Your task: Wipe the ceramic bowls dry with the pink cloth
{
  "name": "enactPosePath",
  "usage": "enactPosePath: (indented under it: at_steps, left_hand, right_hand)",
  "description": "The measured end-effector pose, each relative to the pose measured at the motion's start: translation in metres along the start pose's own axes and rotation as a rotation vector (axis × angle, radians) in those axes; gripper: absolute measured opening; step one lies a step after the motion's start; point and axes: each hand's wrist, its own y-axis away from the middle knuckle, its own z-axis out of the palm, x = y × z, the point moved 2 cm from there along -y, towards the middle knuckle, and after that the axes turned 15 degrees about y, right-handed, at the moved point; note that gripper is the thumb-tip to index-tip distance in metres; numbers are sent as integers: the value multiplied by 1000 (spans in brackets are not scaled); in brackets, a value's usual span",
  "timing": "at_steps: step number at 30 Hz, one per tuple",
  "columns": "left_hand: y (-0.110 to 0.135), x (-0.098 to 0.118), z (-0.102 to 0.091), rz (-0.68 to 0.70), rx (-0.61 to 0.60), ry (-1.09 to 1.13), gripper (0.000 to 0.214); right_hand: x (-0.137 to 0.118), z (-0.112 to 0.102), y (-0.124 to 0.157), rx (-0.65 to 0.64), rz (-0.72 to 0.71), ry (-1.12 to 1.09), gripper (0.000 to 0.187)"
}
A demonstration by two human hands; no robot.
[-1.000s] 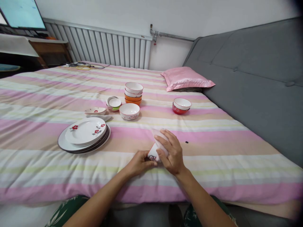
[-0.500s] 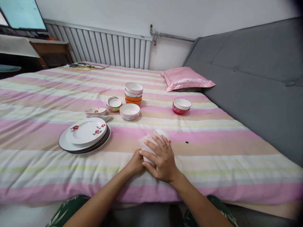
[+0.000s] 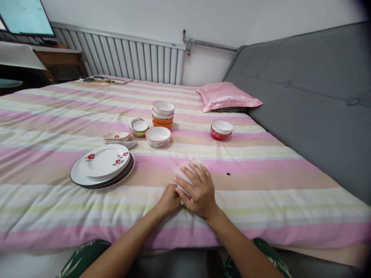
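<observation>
Both my hands meet low in the middle, over the striped bedspread (image 3: 261, 185). My right hand (image 3: 198, 191) lies on a white cloth (image 3: 183, 170), fingers curved and pressing it down around a small bowl. The cloth and hand hide that bowl. My left hand (image 3: 169, 200) is closed against the bowl's near left side, touching the right hand. A white bowl with a red flower (image 3: 158, 136) is the nearest other dish, further back on the bed.
A stack of flowered plates (image 3: 102, 165) lies to the left, with small dishes (image 3: 117, 136) and saucers (image 3: 139, 126) behind. Stacked bowls (image 3: 163, 112) stand mid-bed and a red bowl pair (image 3: 222, 129) to the right. A pink pillow (image 3: 227, 96) and grey headboard (image 3: 313, 92) lie beyond.
The flowered side of the bowl showed a second ago. The right hand with the cloth has since slid left over it and hides it. The left hand has stayed in place.
</observation>
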Motion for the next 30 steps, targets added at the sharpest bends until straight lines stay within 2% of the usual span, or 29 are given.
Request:
enactPosePath:
  at_steps: [5,10,15,23,27,30]
  left_hand:
    - [-1,-3,3,35,-31,-201,15]
    - [2,3,5,42,-92,-310,19]
    - [5,8,9,36,-163,-388,19]
    - [9,14,11,67,-224,-563,21]
    - [11,20,12,121,-249,-589,33]
    - [12,23,13,156,-268,-596,43]
  right_hand:
    - [10,-4,-8,-9,101,-44,25]
    - [22,-9,-13,-44,240,-199,23]
    - [40,-9,-15,-152,431,-466,24]
    - [65,10,-13,-306,710,-968,26]
    - [68,15,-11,-434,860,-1163,28]
    - [66,14,-11,-465,915,-1245,30]
